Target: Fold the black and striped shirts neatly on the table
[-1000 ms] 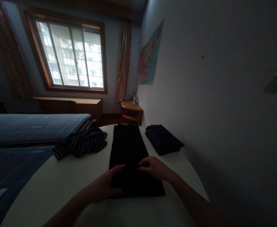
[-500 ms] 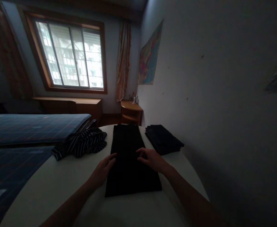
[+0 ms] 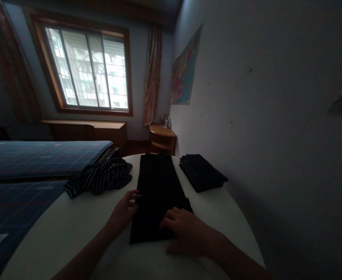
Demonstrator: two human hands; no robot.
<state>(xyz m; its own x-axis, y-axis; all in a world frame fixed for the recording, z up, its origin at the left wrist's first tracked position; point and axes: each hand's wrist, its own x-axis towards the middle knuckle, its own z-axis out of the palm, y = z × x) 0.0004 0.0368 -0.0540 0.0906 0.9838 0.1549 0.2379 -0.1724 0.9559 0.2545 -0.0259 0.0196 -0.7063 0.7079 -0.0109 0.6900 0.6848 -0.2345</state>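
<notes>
A long black folded garment [image 3: 156, 179] lies flat on the round white table [image 3: 100, 206] in front of me, its wider end towards me. My left hand [image 3: 125, 208] is at its left edge, fingers apart and bent, the tips just reaching the cloth. My right hand [image 3: 185, 229] covers the near right corner, with fingers curled on the fabric and the thumb lower and blurred. Beside this hand the right edge of the cloth shows a small raised step. The corner itself is hidden under the hand.
A dark folded stack of clothes [image 3: 201, 173] sits on the right of the table. On the left lies a crumpled black-and-white striped garment [image 3: 103, 175]. A bed with a blue checked cover [image 3: 42, 157] adjoins the table, and a white wall [image 3: 276, 136] runs along the right.
My right hand has come towards me and down to the near right corner, and the garment's right edge there is now disturbed. My left hand has shifted slightly left.
</notes>
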